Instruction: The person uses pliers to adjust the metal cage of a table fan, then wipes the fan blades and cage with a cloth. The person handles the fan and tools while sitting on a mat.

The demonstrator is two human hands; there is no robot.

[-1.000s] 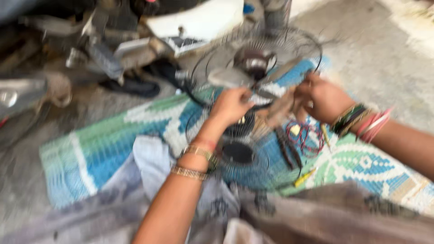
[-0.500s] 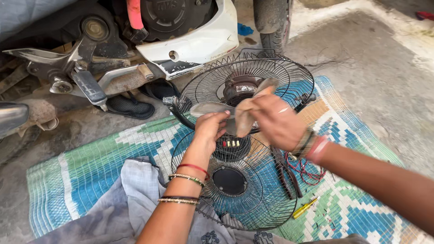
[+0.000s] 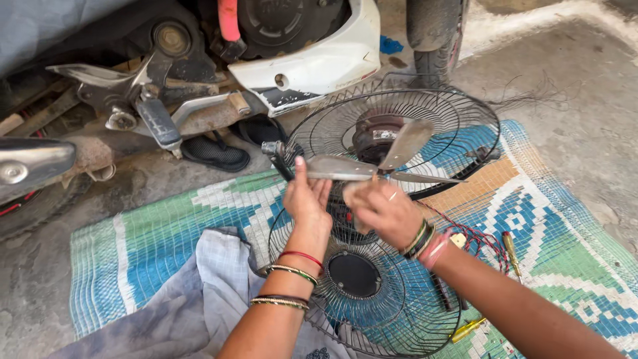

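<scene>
left hand [image 3: 307, 199]: fingers holding fan blade [image 3: 372, 166] | right hand [image 3: 382, 211]: fingers closed at blade hub | front grille [image 3: 372, 299] below, on mat [image 3: 166, 246]

We see a woven mat [image 3: 166, 239] in green, blue and white spread on the concrete floor [image 3: 585, 86]. Behind it stands a scooter [image 3: 312, 63] with a white body panel, its footrest [image 3: 159, 123] folded out and its rear tyre [image 3: 435, 33] near the mat's far edge. A dark sandal [image 3: 216, 153] lies under the scooter. On the mat to our right lie red wires [image 3: 475, 239], a yellow-handled screwdriver [image 3: 512, 252] and another yellow tool [image 3: 468, 329]. A pale grey cloth [image 3: 193, 299] is bunched at the near edge.
</scene>
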